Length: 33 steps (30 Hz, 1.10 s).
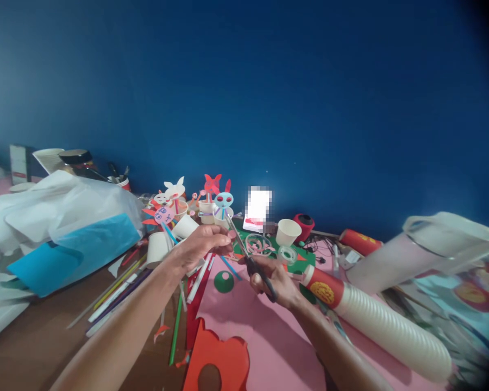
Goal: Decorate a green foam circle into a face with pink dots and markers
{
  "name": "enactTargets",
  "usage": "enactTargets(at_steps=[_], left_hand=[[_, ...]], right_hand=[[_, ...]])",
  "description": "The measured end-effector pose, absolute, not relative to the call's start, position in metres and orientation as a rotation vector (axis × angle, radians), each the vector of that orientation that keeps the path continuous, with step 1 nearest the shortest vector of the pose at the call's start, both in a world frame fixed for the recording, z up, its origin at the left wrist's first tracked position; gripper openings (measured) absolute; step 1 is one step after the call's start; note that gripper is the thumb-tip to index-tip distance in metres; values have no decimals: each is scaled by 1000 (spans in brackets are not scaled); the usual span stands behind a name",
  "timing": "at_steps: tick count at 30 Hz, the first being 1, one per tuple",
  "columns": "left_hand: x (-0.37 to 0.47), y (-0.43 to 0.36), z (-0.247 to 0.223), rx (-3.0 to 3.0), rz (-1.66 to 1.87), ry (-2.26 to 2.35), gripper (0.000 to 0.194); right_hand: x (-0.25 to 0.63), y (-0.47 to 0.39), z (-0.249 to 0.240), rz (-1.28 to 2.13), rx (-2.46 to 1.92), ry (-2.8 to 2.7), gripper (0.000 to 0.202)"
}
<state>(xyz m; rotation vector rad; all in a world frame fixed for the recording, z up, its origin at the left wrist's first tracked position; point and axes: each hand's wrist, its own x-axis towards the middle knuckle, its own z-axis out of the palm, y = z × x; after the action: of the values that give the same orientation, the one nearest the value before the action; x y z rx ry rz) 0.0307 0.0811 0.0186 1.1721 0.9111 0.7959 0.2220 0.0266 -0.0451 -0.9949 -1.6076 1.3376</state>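
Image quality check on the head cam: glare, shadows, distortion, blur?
Head view: bright patch by the blue wall blown out white, with blocky pixelation around it. Head view: soft shadows across the pink sheet. Head view: wide-angle stretch toward the sides, cup stack looks elongated; items at far right smeared. Head view: top-right corner falls to black.

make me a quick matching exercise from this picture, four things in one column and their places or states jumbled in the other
Things:
1. scissors
2. green disc
3. orange sheet
4. long stack of cups

Places or states:
A. lying on its side, to the right of both hands
B. has a rounded hole in it
C. held in the right hand
D. has a smaller pink dot on it

Pairs: 1-C, 2-D, 3-B, 4-A
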Motion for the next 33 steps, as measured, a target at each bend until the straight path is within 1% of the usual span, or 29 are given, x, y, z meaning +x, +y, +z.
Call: enactTargets(at_steps=[3,7,11,18,27,33], left_hand=[[34,80,19,1175,851,948,16],[33,80,17,1211,884,931,12],[30,82,17,1233,858,927,10],[29,83,17,1230,833,961,11],[24,85,19,1318,763,1004,12],[24,85,21,1312,756,1004,12]], right_hand=[[219,26,-42,1354,-1014,-1582,45],[216,24,-36,1383,-1041,-1549,46],[215,23,-33,1393,-1055,-1560,48],[215,22,-33,1427,-1061,-1545,52],[216,23,-35,1379,-1057,-1601,52],[219,24,-42,1416,-1011,-1586,50]])
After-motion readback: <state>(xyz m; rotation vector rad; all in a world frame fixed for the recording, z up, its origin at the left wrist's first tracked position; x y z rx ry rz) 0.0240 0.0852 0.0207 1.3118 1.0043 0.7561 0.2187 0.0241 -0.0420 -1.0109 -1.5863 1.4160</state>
